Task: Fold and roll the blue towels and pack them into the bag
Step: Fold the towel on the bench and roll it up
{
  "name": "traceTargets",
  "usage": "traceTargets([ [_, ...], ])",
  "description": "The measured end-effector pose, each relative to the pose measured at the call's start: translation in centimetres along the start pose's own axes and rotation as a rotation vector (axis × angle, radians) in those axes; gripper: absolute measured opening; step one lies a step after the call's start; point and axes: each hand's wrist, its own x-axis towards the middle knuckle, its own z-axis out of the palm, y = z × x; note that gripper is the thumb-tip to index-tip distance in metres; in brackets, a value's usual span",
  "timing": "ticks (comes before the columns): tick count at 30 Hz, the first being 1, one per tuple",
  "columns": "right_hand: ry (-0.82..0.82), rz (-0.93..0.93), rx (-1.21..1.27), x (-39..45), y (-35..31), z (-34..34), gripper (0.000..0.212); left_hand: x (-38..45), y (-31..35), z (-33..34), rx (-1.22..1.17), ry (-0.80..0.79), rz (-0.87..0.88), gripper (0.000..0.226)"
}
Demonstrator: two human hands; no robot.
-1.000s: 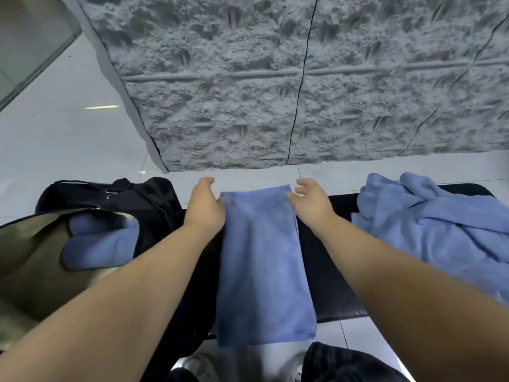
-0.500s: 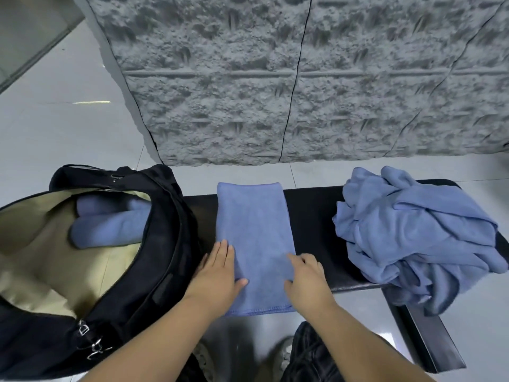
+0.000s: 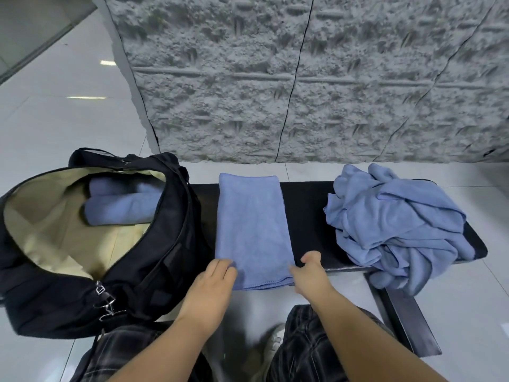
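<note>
A folded blue towel lies as a long strip across the black bench, its near end hanging over the front edge. My left hand grips the near left corner, fingertips curled on the cloth. My right hand pinches the near right corner, fingers tucked under the edge and thumb raised. To the left sits the open black bag with beige lining; rolled blue towels lie inside it. A crumpled pile of blue towels rests on the bench's right end.
A rough grey stone wall rises just behind the bench. Glossy white floor tiles surround it. My knees in dark plaid trousers and a shoe show below the bench's front edge.
My hands came back from the towel's far end to its near end. From lying flat on the cloth they have slid outward to the two near corners.
</note>
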Motion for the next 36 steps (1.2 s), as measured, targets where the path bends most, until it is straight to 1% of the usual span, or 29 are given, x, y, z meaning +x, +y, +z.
traceTargets([
  [3,-0.190,-0.071,-0.096,-1.2,-0.1,-0.3,0.009,-0.2,0.6,0.2,0.058,0.007,0.079,0.073],
  [5,-0.270,-0.119,-0.189,-1.6,0.0,-0.3,0.018,-0.2,0.8,0.3,0.092,0.023,0.067,0.071],
  [10,-0.310,-0.211,-0.388,-1.3,0.6,-1.0,0.038,0.0,0.4,1.1,0.115,0.055,0.004,0.074],
  [12,-0.273,-0.242,-0.408,-1.4,0.7,-1.0,0.036,0.1,0.2,1.2,0.104,0.105,0.020,0.073],
  [15,-0.190,-0.292,-0.401,-0.9,0.7,-1.0,0.025,0.1,0.2,0.8,0.081,0.134,0.037,0.065],
  [17,-0.166,-0.309,-0.419,-0.4,0.5,-1.3,0.015,0.2,0.1,0.7,0.061,0.100,0.015,0.072],
  [19,-0.164,-0.317,-0.399,-0.1,0.3,-1.5,0.010,0.4,-0.2,0.9,0.003,0.076,-0.012,0.082],
  [20,-0.162,-0.305,-0.372,0.2,0.4,-1.5,0.007,0.4,-0.4,1.0,-0.039,0.066,-0.020,0.082],
  [21,-0.162,-0.285,-0.352,0.3,0.3,-1.6,0.003,0.4,-0.5,1.2,-0.078,0.066,-0.017,0.076],
  [22,-0.157,-0.269,-0.344,0.4,0.3,-1.6,0.008,0.4,-0.7,1.4,-0.113,0.082,-0.007,0.064],
  [24,-0.141,-0.235,-0.386,0.7,0.3,-1.5,0.024,0.6,-0.9,1.7,-0.165,0.152,0.003,0.038],
  [25,-0.125,-0.224,-0.425,0.9,0.3,-1.4,0.029,0.6,-1.0,1.7,-0.193,0.175,-0.018,0.034],
  [28,-0.057,-0.217,-0.562,1.2,0.2,-0.8,0.032,1.0,-0.9,1.6,-0.234,0.164,-0.122,0.048],
  [32,0.052,-0.233,-0.683,1.1,0.0,0.1,0.034,1.5,0.0,1.0,-0.280,0.154,-0.259,0.038],
  [33,0.095,-0.252,-0.716,0.9,-0.1,0.3,0.032,1.5,0.2,0.9,-0.287,0.152,-0.307,0.037],
  [34,0.152,-0.294,-0.730,0.7,-0.2,0.5,0.027,1.7,0.5,0.6,-0.302,0.160,-0.342,0.040],
  [36,0.251,-0.434,-0.748,0.0,-0.6,0.8,0.008,2.1,0.5,0.3,-0.266,0.182,-0.300,0.057],
])
